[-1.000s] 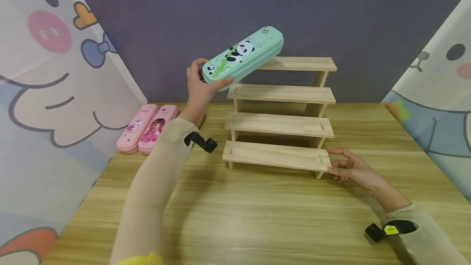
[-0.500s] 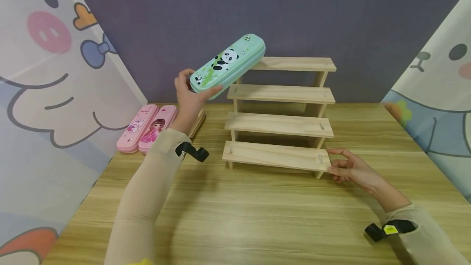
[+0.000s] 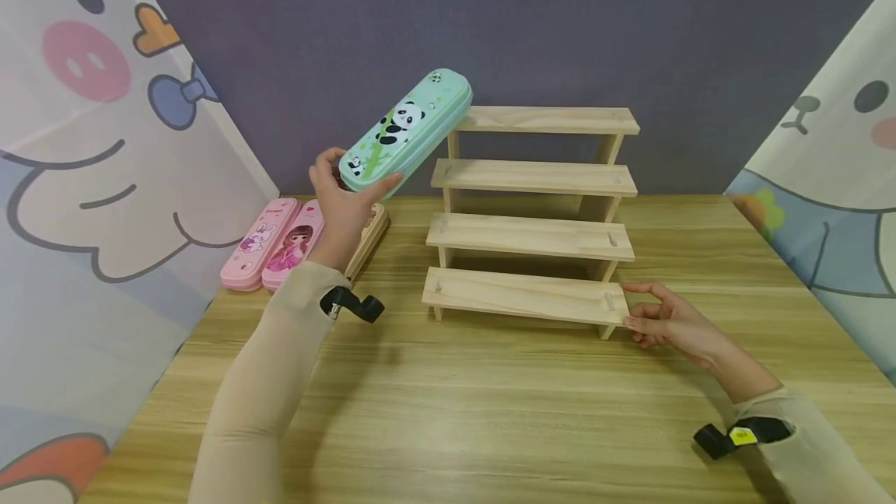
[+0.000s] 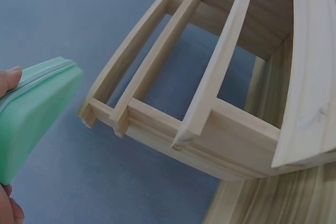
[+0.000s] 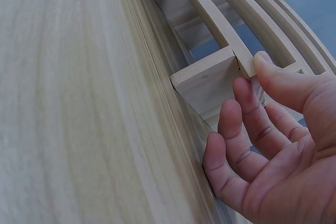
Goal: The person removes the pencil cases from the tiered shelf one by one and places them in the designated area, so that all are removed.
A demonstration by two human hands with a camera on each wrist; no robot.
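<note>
A mint green pencil case (image 3: pixel 402 131) with pandas on its lid is up in the air, tilted with its far end higher. My left hand (image 3: pixel 343 197) grips its near end, thumb on one long side and fingers round the other. In the left wrist view the zipped side of the green pencil case (image 4: pixel 39 108) shows, with only bits of the hand. My right hand (image 3: pixel 675 327) pinches the right end of the lowest step of a four-tier wooden display rack (image 3: pixel 525 294). In the right wrist view the thumb (image 5: pixel 270 69) presses on that step's end.
Two pink pencil cases, one with a bunny (image 3: pixel 259 243) and one with a girl (image 3: pixel 294 247), lie side by side at the table's left. A beige case (image 3: pixel 371 236) beside them is partly hidden by the left arm. A dark wall (image 3: pixel 560 29) rises behind the rack.
My left hand has carried the green pencil case left and slightly down, away from the top of the rack. More of the beige case now shows. The right hand has stayed in place.
</note>
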